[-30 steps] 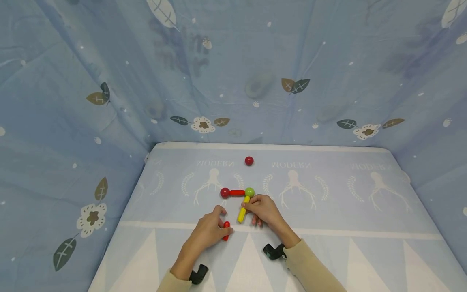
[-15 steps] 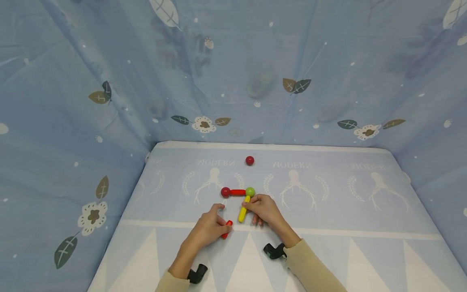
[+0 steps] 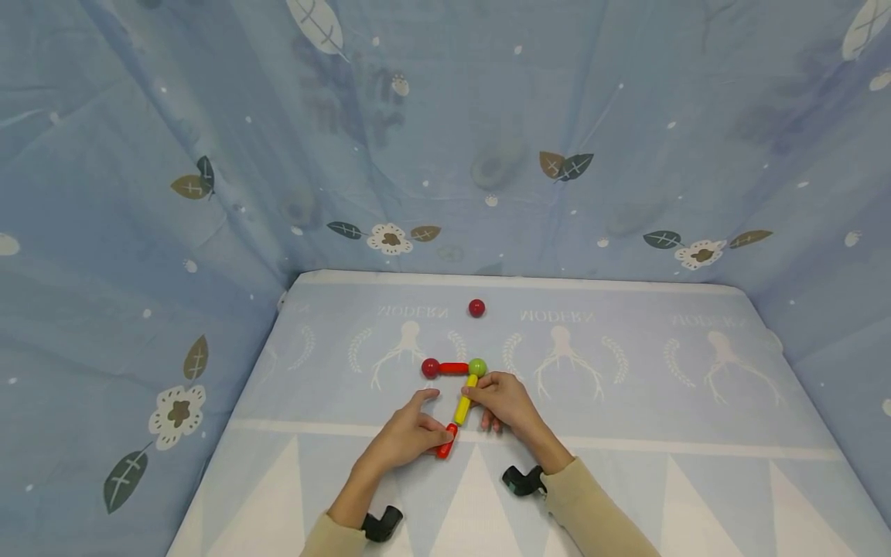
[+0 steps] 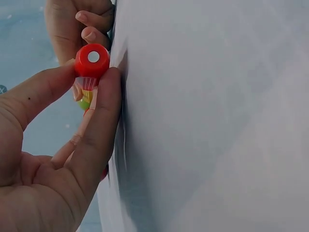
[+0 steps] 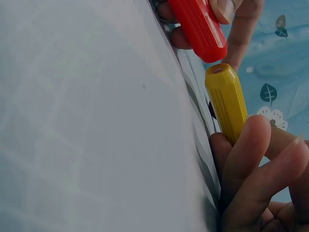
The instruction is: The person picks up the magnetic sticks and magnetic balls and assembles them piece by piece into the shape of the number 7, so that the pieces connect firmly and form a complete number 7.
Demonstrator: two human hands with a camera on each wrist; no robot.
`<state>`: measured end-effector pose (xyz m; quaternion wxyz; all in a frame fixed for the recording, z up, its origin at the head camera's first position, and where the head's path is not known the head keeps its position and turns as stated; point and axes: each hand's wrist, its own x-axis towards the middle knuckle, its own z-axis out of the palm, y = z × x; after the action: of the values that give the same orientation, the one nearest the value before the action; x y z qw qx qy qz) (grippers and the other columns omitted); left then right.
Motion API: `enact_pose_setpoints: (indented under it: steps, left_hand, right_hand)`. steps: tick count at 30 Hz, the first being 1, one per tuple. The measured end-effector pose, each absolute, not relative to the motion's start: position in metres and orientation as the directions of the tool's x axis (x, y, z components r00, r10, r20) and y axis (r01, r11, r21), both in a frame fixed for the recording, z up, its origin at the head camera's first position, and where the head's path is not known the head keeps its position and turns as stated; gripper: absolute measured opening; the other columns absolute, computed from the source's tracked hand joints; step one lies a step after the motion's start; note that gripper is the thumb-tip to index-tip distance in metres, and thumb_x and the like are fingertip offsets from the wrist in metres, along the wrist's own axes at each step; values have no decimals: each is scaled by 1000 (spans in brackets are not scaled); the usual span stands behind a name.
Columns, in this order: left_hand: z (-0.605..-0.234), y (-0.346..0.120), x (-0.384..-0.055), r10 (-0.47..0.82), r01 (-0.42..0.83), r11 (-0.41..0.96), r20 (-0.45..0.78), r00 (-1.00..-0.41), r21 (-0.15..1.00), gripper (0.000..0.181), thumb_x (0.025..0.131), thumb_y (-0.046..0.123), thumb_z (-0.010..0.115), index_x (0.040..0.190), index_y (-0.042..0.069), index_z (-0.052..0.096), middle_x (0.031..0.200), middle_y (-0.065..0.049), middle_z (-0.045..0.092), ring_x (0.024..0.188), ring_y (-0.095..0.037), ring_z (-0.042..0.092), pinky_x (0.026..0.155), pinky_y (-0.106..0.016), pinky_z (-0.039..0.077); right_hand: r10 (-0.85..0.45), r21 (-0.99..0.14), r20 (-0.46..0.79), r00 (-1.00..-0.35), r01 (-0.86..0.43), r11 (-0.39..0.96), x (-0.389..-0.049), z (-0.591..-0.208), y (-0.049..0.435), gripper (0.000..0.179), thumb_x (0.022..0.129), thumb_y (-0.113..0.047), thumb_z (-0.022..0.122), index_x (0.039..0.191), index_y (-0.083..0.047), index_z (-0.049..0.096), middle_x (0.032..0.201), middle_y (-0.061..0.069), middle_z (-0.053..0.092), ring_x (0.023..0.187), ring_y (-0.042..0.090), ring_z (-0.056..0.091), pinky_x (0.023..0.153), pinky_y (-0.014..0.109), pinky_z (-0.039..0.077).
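Note:
My left hand (image 3: 404, 437) pinches a short red ridged rod (image 3: 443, 449) between thumb and fingers; a round silvery spot shows on its end (image 4: 93, 57) in the left wrist view. My right hand (image 3: 506, 401) holds a yellow ridged rod (image 3: 462, 410) of the same kind by its side. The yellow rod's far end meets a green ball (image 3: 476, 367). From that ball a second red rod (image 3: 454, 369) runs left to a dark red ball (image 3: 431, 368). In the right wrist view, the tip of the held red rod (image 5: 200, 31) is right at the yellow rod's near end (image 5: 223, 79).
Another dark red ball (image 3: 476, 308) lies farther back on the patterned tabletop (image 3: 626, 410). A blue printed curtain (image 3: 445, 139) hangs behind and at the sides. Black wrist-worn devices (image 3: 524, 480) sit at both sleeves.
My left hand has shifted right, bringing its red rod round into line with the yellow rod, tip close to its near end. My right hand has stayed in place, still holding the yellow rod.

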<state>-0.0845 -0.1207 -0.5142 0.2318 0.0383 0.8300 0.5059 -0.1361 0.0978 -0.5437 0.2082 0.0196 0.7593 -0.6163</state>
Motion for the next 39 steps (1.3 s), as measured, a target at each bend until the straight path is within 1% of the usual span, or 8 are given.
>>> enact_pose_setpoints:
  steps: [6, 14, 24, 26, 30, 34, 36, 39]
  left_hand:
    - [-515, -116, -86, 301, -161, 486, -338, -892, 859, 74, 89, 23, 78, 148, 5, 36, 86, 1, 68, 73, -18, 64, 68, -37, 48]
    - [-516, -113, -86, 296, -155, 498, -336, -894, 853, 68, 89, 23, 77, 144, 6, 41, 85, 2, 67, 71, -18, 62, 65, -36, 48]
    - [-518, -113, -88, 308, -147, 508, -339, -889, 849, 64, 89, 23, 77, 141, 5, 45, 86, 2, 67, 71, -17, 64, 65, -36, 49]
    - [-517, -113, -89, 316, -153, 496, -342, -885, 855, 63, 90, 24, 77, 141, 4, 46, 86, 2, 68, 70, -18, 66, 66, -36, 51]
    - [-514, -116, -90, 338, -179, 448, -351, -873, 876, 59, 93, 27, 74, 139, 2, 48, 87, -4, 67, 69, -21, 69, 67, -36, 56]
    - [-512, -119, -95, 344, -196, 428, -360, -867, 882, 53, 95, 28, 70, 136, 1, 51, 89, -9, 66, 72, -23, 70, 67, -35, 58]
    - [-508, -122, -100, 337, -181, 439, -348, -875, 880, 49, 96, 28, 70, 133, 1, 53, 89, -9, 66, 72, -23, 69, 67, -35, 58]
    - [-501, -125, -114, 314, -129, 465, -300, -901, 876, 44, 96, 29, 69, 129, 2, 57, 88, -9, 68, 71, -24, 68, 67, -36, 57]
  right_hand:
    - [-230, -930, -335, -914, 282, 234, -137, -547, 98, 42, 89, -34, 77, 103, 2, 60, 77, 9, 72, 37, 14, 53, 36, 25, 42]
    - [-220, -933, -322, -921, 269, 240, -137, -547, 98, 42, 88, -35, 78, 100, 1, 61, 72, 10, 70, 37, 14, 52, 36, 25, 41]
    - [-221, -935, -318, -922, 266, 236, -136, -546, 99, 41, 89, -35, 77, 100, 2, 62, 68, 11, 68, 36, 13, 52, 36, 24, 41]
    - [-221, -935, -318, -922, 266, 234, -136, -547, 99, 41, 89, -34, 77, 100, 2, 62, 68, 11, 68, 36, 13, 52, 36, 24, 41]
    - [-222, -934, -325, -919, 276, 227, -137, -546, 99, 41, 89, -34, 77, 100, 2, 62, 70, 11, 69, 37, 13, 53, 37, 24, 41]
    - [-224, -933, -331, -917, 283, 221, -136, -545, 99, 41, 89, -34, 78, 100, 2, 62, 74, 11, 70, 38, 14, 54, 37, 23, 41]
    - [-225, -934, -330, -917, 283, 219, -136, -544, 99, 42, 89, -34, 78, 101, 2, 62, 74, 11, 70, 38, 14, 54, 37, 23, 42]
    - [-222, -933, -332, -917, 285, 219, -136, -543, 98, 42, 89, -35, 78, 100, 2, 62, 74, 11, 70, 38, 14, 53, 37, 24, 42]
